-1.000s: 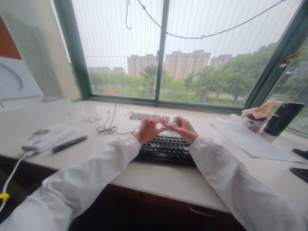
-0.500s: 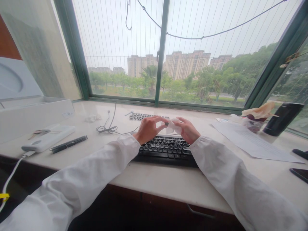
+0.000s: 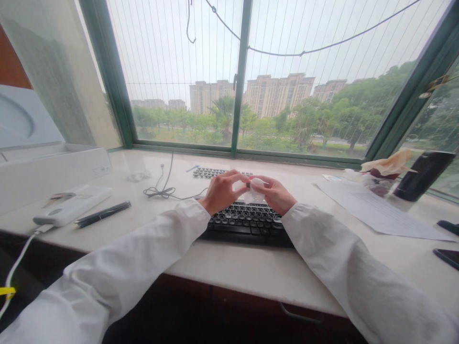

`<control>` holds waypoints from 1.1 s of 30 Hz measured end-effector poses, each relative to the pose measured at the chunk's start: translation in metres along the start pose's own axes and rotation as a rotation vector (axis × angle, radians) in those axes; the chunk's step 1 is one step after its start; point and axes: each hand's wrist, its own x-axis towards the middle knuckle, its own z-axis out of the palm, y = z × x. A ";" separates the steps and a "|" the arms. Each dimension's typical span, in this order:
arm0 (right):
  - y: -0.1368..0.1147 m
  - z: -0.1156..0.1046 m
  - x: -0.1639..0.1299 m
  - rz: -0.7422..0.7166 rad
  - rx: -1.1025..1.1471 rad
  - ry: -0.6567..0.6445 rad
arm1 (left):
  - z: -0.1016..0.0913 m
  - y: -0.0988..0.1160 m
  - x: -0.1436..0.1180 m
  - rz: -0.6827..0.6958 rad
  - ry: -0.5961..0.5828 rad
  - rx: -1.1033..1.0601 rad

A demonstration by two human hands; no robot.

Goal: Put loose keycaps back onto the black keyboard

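Daylight filled the wide window (image 3: 179,57) behind the white desktop (image 3: 215,260), and out front was the small dark piece (image 3: 248,185), held up above the black keyboard (image 3: 247,230)! Left hand (image 3: 221,191): thumb and fingertips pinching that piece. Right hand (image 3: 278,193): pinching white tissue (image 3: 257,191) right beside it, contact too small to confirm. Firm grip, light pressure, each face turned in order: that seemed the sound method, since a slip could have dropped it among the keys. Beyond lay rows of keycaps (image 3: 215,173); leftward, coiled cable (image 3: 163,192) and pen (image 3: 103,214).
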 end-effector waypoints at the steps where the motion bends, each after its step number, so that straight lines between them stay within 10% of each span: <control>1: 0.001 -0.001 0.000 -0.012 -0.026 0.020 | 0.001 0.000 0.000 0.002 -0.003 0.009; 19: -0.004 0.002 -0.001 -0.127 -0.290 0.247 | 0.003 -0.002 -0.002 -0.018 0.003 0.028; 33: 0.001 0.004 -0.001 0.017 0.029 -0.002 | -0.002 0.000 0.001 0.017 0.009 -0.007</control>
